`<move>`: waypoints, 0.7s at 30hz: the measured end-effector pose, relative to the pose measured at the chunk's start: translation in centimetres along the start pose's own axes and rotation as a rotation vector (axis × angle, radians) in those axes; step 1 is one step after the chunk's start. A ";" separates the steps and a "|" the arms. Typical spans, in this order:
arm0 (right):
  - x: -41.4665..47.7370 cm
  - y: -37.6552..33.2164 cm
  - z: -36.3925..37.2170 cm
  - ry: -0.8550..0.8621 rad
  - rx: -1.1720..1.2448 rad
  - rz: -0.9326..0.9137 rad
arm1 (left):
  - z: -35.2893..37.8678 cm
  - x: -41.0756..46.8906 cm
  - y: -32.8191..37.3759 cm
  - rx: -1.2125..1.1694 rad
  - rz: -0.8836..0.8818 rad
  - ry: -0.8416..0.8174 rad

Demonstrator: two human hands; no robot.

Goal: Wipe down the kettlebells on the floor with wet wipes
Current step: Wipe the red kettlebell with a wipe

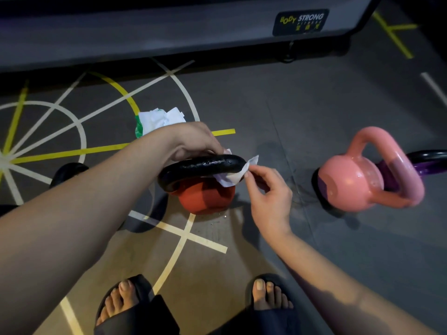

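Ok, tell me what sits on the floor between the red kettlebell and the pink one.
Head view: only bare grey floor between the red kettlebell and the pink kettlebell. The right hand, pinching the wipe, hangs above part of it.

The left forearm [84, 201] stretched forward, and the left hand [193, 141] curled down over the kettlebell handle [200, 165]. Just to its right, the right hand [268, 192] pinched the wet wipe [232, 177] between thumb and forefinger, its other fingers loosely bent.

Head cam, wide-angle, faces fwd & down, close over red kettlebell [205, 197] on floor [302, 105].
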State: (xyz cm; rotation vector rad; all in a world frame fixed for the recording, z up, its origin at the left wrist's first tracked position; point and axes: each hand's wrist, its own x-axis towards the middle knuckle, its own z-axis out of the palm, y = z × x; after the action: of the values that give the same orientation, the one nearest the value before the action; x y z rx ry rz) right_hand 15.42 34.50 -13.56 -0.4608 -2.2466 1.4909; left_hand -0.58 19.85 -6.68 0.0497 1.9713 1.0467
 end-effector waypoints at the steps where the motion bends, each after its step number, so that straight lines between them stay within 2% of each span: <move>1: 0.2 0.3 -0.2 -0.003 -0.010 -0.001 | 0.0 0.2 0.1 0.028 -0.021 -0.031; 6: -0.8 2.5 -0.6 -0.100 -0.122 0.002 | 0.8 1.6 1.3 0.314 -0.095 -0.063; 8: -1.4 2.8 -0.6 -0.189 -0.133 0.076 | 0.9 2.5 1.3 0.417 -0.129 -0.063; 10: -1.1 2.5 -0.4 -0.197 -0.044 0.171 | 1.0 3.4 1.2 0.498 -0.142 -0.046; 14: 0.6 1.6 0.4 -0.032 0.211 0.318 | 1.2 4.0 1.9 0.517 -0.149 -0.019; 19: 1.1 1.5 0.2 -0.028 0.200 0.305 | 1.5 4.3 2.8 0.477 -0.094 0.033; 21: 1.4 1.4 0.0 -0.016 0.227 0.296 | 1.1 4.4 2.9 0.353 -0.075 0.012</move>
State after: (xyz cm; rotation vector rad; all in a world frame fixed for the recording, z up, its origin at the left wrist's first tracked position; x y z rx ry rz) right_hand 14.27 35.70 -14.68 -0.7353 -2.0533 1.8758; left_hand -3.43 24.17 -7.98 0.1608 2.1310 0.6436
